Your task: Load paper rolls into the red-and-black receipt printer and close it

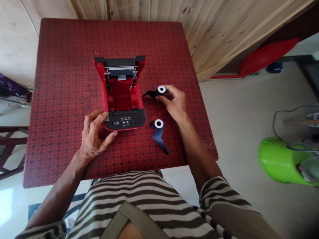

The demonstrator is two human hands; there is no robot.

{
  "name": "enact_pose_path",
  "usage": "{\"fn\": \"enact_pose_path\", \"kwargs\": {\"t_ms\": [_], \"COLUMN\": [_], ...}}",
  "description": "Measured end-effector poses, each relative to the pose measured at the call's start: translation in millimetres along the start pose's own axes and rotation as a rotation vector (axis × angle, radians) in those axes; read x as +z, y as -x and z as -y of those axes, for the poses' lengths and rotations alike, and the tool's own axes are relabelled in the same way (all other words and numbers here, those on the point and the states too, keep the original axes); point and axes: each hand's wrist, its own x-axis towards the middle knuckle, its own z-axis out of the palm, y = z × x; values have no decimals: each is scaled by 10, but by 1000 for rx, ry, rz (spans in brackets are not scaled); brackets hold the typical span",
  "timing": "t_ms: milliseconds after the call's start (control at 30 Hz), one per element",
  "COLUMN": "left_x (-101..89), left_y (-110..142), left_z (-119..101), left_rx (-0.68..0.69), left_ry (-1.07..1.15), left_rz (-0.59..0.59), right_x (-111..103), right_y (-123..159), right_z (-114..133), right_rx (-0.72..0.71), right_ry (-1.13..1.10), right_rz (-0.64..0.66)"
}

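Observation:
A red and black label printer (126, 120) stands on the table with its lid (122, 63) raised and its red inner bay bare. My left hand (93, 137) grips the printer's front left corner, fingertips at its side and thumb at the front edge. Right of the printer, my right hand (175, 101) holds a black ribbon roll (161, 89) with a white core between thumb and fingers. A loose black tail runs from this roll toward the printer's side. Nearer me lies a second, dark blue ribbon roll (159, 124), also white-cored, its loose end (160, 144) trailing forward.
The table (67, 83) has a red patterned cover and stands against a wooden plank wall (149, 10). On the floor to the right is a green bucket (276, 162). A dark wooden chair (12, 141) is at the left.

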Motion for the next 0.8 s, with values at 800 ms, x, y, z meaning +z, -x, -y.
{"fn": "enact_pose_path", "kwargs": {"t_ms": [800], "left_x": [-14], "left_y": [2], "left_z": [-22], "left_rx": [-24], "left_ry": [34], "left_rz": [32], "right_x": [723], "right_y": [-2], "right_z": [1555], "right_rx": [-426], "right_ry": [839], "right_rz": [628]}}
